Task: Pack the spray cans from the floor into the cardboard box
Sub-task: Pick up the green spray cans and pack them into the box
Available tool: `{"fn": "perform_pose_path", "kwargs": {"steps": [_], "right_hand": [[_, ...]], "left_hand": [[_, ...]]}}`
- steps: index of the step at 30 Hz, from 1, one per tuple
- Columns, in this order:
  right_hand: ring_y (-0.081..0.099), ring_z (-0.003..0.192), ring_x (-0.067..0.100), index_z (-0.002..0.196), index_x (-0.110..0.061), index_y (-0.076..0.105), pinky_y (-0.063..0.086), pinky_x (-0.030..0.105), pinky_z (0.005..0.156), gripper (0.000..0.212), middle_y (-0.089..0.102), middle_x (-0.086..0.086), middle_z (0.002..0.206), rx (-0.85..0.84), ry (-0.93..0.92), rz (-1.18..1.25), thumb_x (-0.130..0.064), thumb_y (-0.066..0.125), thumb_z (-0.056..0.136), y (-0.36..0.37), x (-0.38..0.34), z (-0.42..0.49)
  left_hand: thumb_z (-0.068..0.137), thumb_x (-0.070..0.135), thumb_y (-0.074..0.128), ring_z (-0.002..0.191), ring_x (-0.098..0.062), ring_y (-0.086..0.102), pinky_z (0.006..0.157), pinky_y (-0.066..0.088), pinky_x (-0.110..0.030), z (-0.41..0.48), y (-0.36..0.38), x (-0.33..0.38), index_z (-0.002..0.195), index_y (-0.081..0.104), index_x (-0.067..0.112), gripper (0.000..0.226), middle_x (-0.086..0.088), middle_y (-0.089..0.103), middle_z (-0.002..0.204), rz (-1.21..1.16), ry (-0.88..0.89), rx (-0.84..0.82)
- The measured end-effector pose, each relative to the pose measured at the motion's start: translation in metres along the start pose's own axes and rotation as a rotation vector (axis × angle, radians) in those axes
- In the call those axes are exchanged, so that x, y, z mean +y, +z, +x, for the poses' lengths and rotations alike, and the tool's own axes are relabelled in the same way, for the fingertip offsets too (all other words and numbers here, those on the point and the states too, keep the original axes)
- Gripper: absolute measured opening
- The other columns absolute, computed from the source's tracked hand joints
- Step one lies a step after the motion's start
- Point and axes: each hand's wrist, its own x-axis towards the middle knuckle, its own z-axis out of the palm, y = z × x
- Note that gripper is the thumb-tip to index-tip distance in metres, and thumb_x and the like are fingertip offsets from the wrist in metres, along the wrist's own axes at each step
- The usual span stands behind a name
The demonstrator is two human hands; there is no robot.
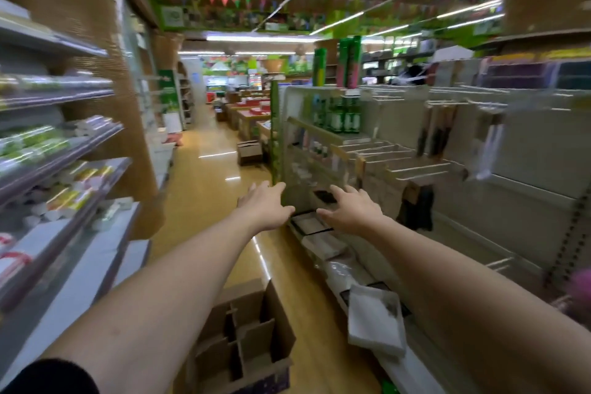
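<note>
My left hand (267,205) and right hand (350,209) held out ahead, fingers spread, gripping nothing, the divided cardboard box (279,320) open on the floor (204,189) beneath my forearms, nearer me than both hands.

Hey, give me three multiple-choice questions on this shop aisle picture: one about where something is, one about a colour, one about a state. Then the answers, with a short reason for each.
1. Where is the cardboard box?
A. On the floor, low in the view.
B. On a trolley.
C. Held up in both hands.

2. What colour are the bottles on the right-hand shelf?
A. Red.
B. Green.
C. Black.

3. How are the left hand and the right hand?
A. Each grips a can.
B. Both are clenched into fists.
C. Both are open and hold nothing.

Answers:
1 A, since it stands on the aisle floor.
2 B, since their bodies show green with pale labels.
3 C, since the fingers are spread with nothing in them.
</note>
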Motion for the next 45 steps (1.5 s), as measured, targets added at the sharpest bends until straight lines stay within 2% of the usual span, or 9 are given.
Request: {"fn": "perform_pose_path", "kwargs": {"steps": [9,16,21,24,28,31,38,42,45], "right_hand": [[0.029,0.146,0.037,0.157,-0.027,0.027,0.034,0.055,0.114,0.082,0.033,0.009,0.16,0.007,0.319,0.032,-0.069,0.051,0.091,0.005,0.153,-0.003],[0.029,0.147,0.038,0.159,-0.026,0.025,0.031,0.053,0.117,0.083,0.03,0.011,0.162,-0.019,0.54,0.056,-0.066,0.053,0.092,0.054,0.228,0.006],[0.043,0.138,0.038,0.157,-0.025,0.029,0.043,0.048,0.11,0.087,0.041,0.015,0.155,-0.065,0.748,0.09,-0.072,0.051,0.087,0.109,0.27,0.018],[0.048,0.134,0.034,0.156,-0.025,0.031,0.046,0.045,0.106,0.085,0.046,0.012,0.151,-0.104,0.872,0.138,-0.07,0.054,0.088,0.153,0.283,0.016],[0.037,0.142,0.035,0.157,-0.023,0.027,0.038,0.048,0.113,0.083,0.034,0.011,0.159,-0.198,1.047,0.222,-0.066,0.053,0.091,0.213,0.293,-0.006],[0.038,0.141,0.035,0.156,-0.019,0.031,0.036,0.044,0.114,0.078,0.038,0.014,0.157,-0.238,1.148,0.274,-0.061,0.054,0.094,0.266,0.3,-0.037],[0.047,0.133,0.036,0.152,-0.021,0.037,0.044,0.043,0.106,0.07,0.046,0.014,0.15,-0.407,1.378,0.416,-0.058,0.054,0.095,0.405,0.309,-0.133],[0.048,0.128,0.038,0.148,-0.015,0.04,0.041,0.04,0.102,0.069,0.051,0.019,0.14,-0.494,1.512,0.419,-0.058,0.05,0.096,0.476,0.311,-0.201],[0.046,0.129,0.04,0.147,-0.013,0.04,0.04,0.042,0.103,0.072,0.049,0.021,0.141,-0.52,1.624,0.419,-0.063,0.048,0.095,0.516,0.307,-0.239]], "left_hand": [[0.097,0.056,0.054,0.152,-0.03,0.02,0.12,0.029,-0.053,0.065,0.092,0.14,0.159,0.025,0.032,0.072,-0.005,0.024,0.166,-0.02,0.323,-0.078],[0.098,0.049,0.058,0.15,-0.032,0.026,0.118,0.032,-0.053,0.119,0.174,0.201,0.158,0.029,0.028,0.07,-0.007,0.029,0.164,-0.039,0.562,-0.201],[0.096,0.052,0.058,0.149,-0.031,0.028,0.118,0.034,-0.049,0.161,0.254,0.232,0.158,0.029,0.025,0.074,-0.008,0.027,0.164,0.011,0.684,-0.371],[0.097,0.051,0.059,0.147,-0.034,0.031,0.116,0.036,-0.049,0.174,0.307,0.235,0.158,0.03,0.024,0.073,-0.011,0.03,0.163,0.051,0.77,-0.497],[0.096,0.052,0.058,0.146,-0.035,0.032,0.116,0.036,-0.049,0.177,0.383,0.228,0.158,0.03,0.023,0.074,-0.012,0.031,0.162,0.125,0.847,-0.683],[0.095,0.056,0.055,0.147,-0.033,0.032,0.117,0.035,-0.045,0.165,0.445,0.216,0.158,0.029,0.023,0.076,-0.011,0.032,0.163,0.13,0.872,-0.779],[0.095,0.052,0.058,0.143,-0.036,0.038,0.114,0.038,-0.04,0.099,0.578,0.15,0.159,0.029,0.022,0.076,-0.015,0.034,0.161,0.191,0.898,-0.972],[0.094,0.048,0.063,0.143,-0.036,0.038,0.112,0.039,-0.04,0.053,0.64,0.119,0.158,0.03,0.021,0.077,-0.015,0.037,0.158,0.214,0.871,-1.094],[0.094,0.044,0.065,0.145,-0.032,0.035,0.112,0.036,-0.036,0.023,0.674,0.102,0.159,0.029,0.02,0.078,-0.013,0.035,0.16,0.221,0.868,-1.137]]}}
